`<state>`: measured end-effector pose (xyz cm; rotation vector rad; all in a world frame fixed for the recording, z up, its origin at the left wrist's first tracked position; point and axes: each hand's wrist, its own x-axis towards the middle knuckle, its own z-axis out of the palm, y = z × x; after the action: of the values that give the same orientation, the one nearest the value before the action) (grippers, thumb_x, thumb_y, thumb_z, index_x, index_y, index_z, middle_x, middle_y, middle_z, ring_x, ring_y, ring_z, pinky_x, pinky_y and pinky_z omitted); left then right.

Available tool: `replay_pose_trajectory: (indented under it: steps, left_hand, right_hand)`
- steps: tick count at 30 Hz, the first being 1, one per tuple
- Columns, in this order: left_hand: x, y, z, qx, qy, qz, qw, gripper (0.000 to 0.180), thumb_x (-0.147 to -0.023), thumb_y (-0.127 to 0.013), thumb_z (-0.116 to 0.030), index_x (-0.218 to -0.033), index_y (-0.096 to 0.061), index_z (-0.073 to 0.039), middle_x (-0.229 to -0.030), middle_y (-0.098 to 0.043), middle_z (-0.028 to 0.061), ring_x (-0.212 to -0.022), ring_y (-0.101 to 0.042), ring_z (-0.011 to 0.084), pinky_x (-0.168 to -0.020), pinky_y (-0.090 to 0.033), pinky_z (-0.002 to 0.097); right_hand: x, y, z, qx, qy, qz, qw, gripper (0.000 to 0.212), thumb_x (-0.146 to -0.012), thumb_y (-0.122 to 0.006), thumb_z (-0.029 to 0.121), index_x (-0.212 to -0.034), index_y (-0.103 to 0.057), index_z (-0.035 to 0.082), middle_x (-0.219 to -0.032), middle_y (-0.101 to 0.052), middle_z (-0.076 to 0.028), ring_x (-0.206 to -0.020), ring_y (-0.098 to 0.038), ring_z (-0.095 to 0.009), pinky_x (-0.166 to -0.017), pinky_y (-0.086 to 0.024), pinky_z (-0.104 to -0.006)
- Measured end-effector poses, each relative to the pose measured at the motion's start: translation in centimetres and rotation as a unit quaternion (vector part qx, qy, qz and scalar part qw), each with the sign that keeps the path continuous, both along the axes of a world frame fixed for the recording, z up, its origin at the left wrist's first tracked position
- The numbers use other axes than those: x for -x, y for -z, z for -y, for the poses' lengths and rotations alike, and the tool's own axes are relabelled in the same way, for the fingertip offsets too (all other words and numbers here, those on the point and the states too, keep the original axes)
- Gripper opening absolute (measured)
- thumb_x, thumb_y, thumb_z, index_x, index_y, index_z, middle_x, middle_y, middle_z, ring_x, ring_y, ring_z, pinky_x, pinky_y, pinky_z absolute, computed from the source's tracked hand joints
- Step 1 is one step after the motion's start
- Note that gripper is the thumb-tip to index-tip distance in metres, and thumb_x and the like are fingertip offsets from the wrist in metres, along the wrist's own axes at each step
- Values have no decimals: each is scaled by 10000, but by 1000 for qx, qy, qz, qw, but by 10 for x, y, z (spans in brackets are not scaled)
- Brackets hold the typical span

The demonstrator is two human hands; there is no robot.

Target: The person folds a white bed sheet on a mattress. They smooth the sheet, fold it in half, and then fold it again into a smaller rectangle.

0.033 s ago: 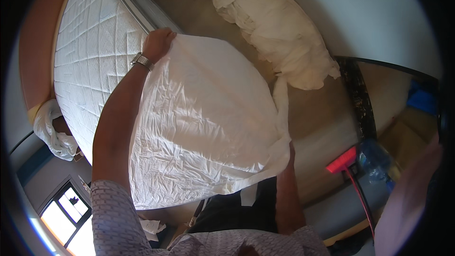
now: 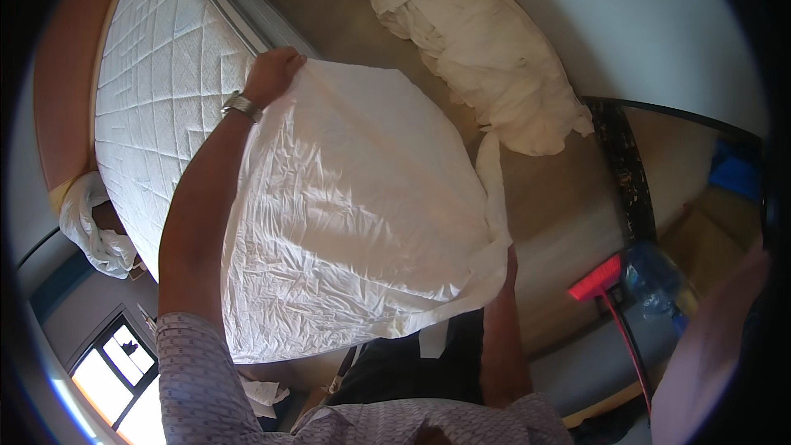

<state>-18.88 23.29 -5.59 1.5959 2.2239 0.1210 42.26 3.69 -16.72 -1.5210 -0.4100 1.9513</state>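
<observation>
A white bed sheet (image 2: 354,198), smooth at the top and wrinkled lower down, stretches between my arms in front of my body. At its upper left corner my left hand (image 2: 278,74) is closed on the edge, with a metal-banded watch on the wrist. My right hand (image 2: 512,262) is at the lower right edge, mostly covered by the cloth; its fingers are hidden. A loose strip of the sheet hangs along the right side. Beside my left arm lies a bare quilted white mattress (image 2: 161,91).
A long heap of off-white cloth (image 2: 478,41) lies on the brown floor (image 2: 568,198) ahead. To the right are a red broom (image 2: 595,278) and a clear plastic bag (image 2: 651,280). White cloth (image 2: 91,227) hangs at the left, beyond the mattress, near a window (image 2: 119,363).
The sheet's right edge and my right arm have shifted very slightly to the right. My left hand keeps its hold on the upper left corner.
</observation>
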Motion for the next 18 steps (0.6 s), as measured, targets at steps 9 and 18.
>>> replay_pose_trajectory:
  steps: [9,18]
  left_hand:
    - [-4,39,13,-84,24,-127,988,255,-1049,-647,-337,-1076,-746,-103,-981,-763,154,-939,-735,385,-816,-577,467]
    - [10,16,104,-272,-35,-105,956,435,-1028,-700,-378,-1323,-693,-58,-1125,-744,210,-1030,-726,382,-875,-586,472]
  right_hand:
    - [21,-1,-84,101,23,44,994,622,-1095,-589,458,-1534,-510,25,-1444,-624,-159,-1285,-639,-315,-1084,-544,-456]
    - [39,-70,5,162,-51,-41,985,550,-1029,-728,334,-1435,-573,-4,-1301,-686,-113,-1143,-663,-208,-983,-555,-406]
